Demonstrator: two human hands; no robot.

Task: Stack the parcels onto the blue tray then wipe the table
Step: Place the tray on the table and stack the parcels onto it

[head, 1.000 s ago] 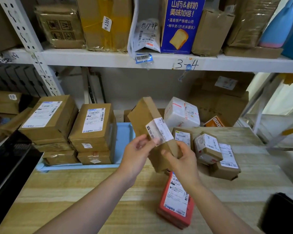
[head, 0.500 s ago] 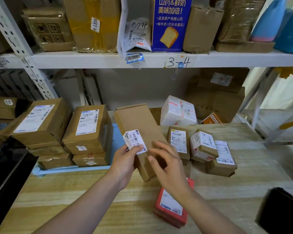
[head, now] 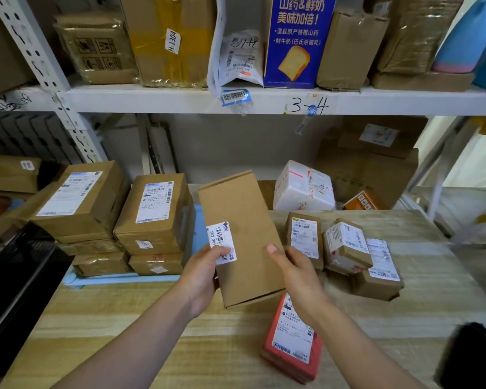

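Above wooden table (head: 124,318), hands (head: 201,276) hold parcel (head: 242,237), shelving (head: 264,101) behind

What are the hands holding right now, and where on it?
A plain brown cardboard box, lifted above the table. The left hand grips its lower left edge, thumb on the white label; the right hand holds its lower right edge.

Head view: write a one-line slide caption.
Both hands, left and right, hold a brown parcel above the table, beside the blue tray.
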